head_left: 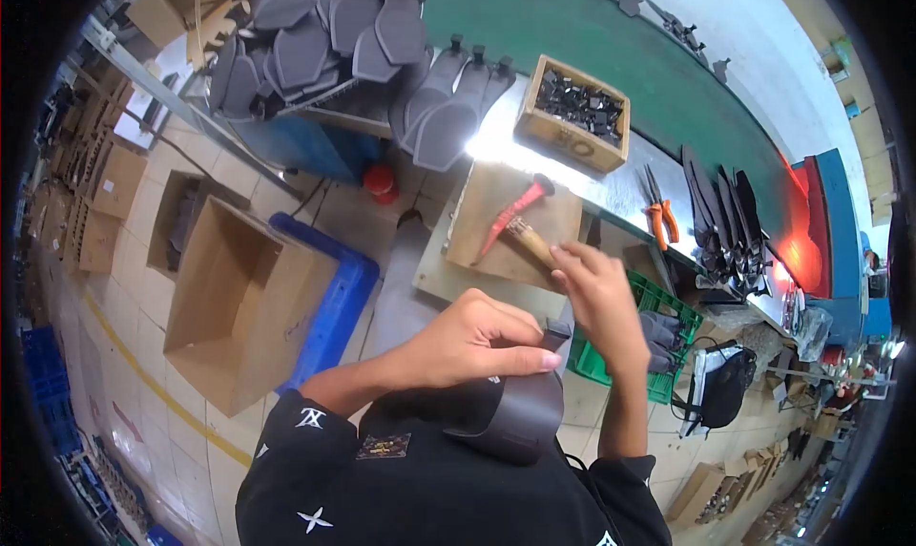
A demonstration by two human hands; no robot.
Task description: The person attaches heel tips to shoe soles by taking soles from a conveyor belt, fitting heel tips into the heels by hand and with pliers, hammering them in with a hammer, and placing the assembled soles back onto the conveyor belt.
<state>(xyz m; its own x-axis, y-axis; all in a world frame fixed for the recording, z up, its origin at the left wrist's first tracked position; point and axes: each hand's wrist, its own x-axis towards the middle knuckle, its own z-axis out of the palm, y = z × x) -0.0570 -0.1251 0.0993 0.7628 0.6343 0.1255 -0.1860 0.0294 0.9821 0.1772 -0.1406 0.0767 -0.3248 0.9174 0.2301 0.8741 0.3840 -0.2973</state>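
My left hand (482, 341) is closed on a dark grey, curved flat piece (525, 412), held upright in front of my chest. A small black clip (555, 334) sits at the piece's narrow top end, beside my thumb. My right hand (599, 293) has its fingers closed around the end of a hammer's wooden handle. The hammer (515, 220) has a red head and is over a wooden board (477, 198) at the bench edge; whether the head touches the board I cannot tell.
A wooden box (572, 157) of small black clips stands on the bench. Grey paddle-shaped pieces (334, 35) are piled at the upper left. Orange-handled pliers (660, 217) and dark strips (725, 217) lie right. Below are a cardboard box (229, 298) and a green crate (634, 384).
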